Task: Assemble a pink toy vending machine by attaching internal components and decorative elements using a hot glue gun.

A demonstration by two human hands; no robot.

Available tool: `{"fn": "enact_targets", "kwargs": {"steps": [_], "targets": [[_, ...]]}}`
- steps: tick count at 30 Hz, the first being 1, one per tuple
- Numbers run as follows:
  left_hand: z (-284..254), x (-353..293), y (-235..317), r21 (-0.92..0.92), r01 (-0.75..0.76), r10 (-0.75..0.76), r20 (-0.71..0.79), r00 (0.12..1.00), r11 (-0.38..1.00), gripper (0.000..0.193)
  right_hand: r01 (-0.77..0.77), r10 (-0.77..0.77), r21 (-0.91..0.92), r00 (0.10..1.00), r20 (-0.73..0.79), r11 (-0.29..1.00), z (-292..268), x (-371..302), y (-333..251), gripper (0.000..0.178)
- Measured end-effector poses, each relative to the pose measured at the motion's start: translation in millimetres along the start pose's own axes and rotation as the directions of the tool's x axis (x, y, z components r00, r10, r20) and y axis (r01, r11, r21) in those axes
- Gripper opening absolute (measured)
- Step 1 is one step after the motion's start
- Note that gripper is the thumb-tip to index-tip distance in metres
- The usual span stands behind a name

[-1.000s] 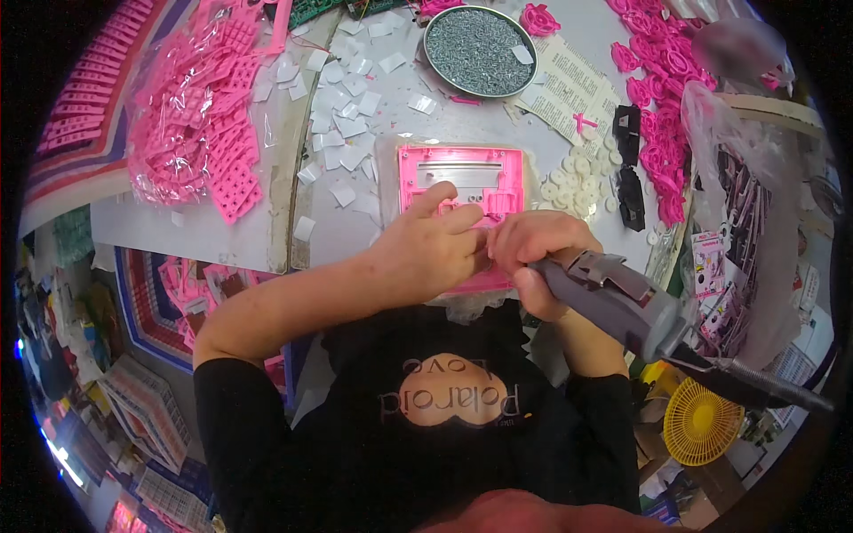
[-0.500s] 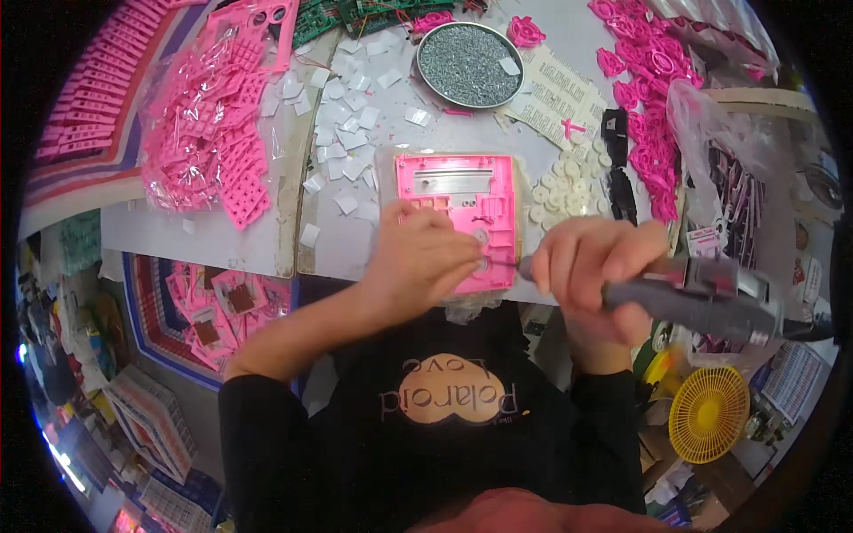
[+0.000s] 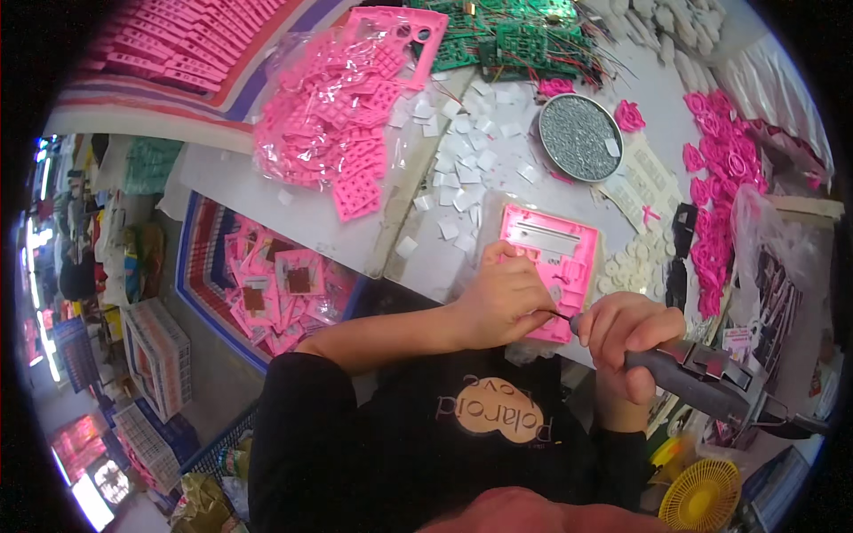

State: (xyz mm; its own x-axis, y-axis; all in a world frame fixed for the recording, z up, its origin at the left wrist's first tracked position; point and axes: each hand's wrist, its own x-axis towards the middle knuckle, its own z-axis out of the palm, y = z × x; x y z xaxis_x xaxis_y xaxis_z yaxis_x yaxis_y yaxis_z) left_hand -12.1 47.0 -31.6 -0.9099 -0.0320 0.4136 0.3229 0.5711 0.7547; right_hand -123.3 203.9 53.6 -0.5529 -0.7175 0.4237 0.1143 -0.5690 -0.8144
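Observation:
A pink plastic housing [image 3: 579, 282] with moulded compartments and a silver strip lies on a clear plastic bag at the table's near edge. Over its left side rests my left hand [image 3: 508, 300], fingers bent and pinched together beside the tip of a thin dark bit; whatever they pinch is hidden. My right hand [image 3: 622, 333] is wrapped round a dark grey electric screwdriver [image 3: 697, 377], held almost level, its bit pointing left at the lower part of the housing.
Behind the housing stands a round tin [image 3: 540, 133] of small metal screws. White square pieces [image 3: 462, 160] are scattered to its left, cream round parts [image 3: 635, 266] to its right. Bagged pink keypads [image 3: 329, 115], green circuit boards [image 3: 524, 49] and magenta parts [image 3: 711, 178] surround these.
The view has swung left, so the whole scene sits further right and lower. Both hands keep their places at the housing, the screwdriver still in the right one.

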Motion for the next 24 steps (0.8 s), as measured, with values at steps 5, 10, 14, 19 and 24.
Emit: {"fn": "enact_targets", "kwargs": {"steps": [5, 10, 14, 19, 24], "targets": [[-19, 12, -12, 0.158, -0.100, 0.073, 0.170, 0.983, 0.982, 0.019, 0.016, -0.015, 0.005, 0.998, -0.057, 1.000, -11, -1, 12, 0.033], [-171, 48, -96, 0.885, 0.249, -0.278, -0.144, 0.950, 0.393, 0.025, 0.065, -0.090, -0.140, 0.980, -0.177, 0.988, -49, 12, -3, 0.027], [-207, 55, -124, 0.901, 0.233, -0.365, -0.092, 0.927, 0.365, 0.017, 0.064, -0.099, -0.161, 0.971, -0.218, 0.985, -81, 26, -11, 0.027], [-191, 60, -97, -0.105, 0.487, -0.491, -0.349, 0.798, 0.867, 0.019, -0.095, -0.145, -0.503, 0.897, -0.417, 0.859, -88, 36, -27, 0.049], [-140, 43, -65, -0.738, 0.533, -0.706, 0.111, 0.700, 0.413, 0.020, 0.005, -0.614, -0.963, 0.771, -0.168, 0.269, -58, 27, -34, 0.075]]}}
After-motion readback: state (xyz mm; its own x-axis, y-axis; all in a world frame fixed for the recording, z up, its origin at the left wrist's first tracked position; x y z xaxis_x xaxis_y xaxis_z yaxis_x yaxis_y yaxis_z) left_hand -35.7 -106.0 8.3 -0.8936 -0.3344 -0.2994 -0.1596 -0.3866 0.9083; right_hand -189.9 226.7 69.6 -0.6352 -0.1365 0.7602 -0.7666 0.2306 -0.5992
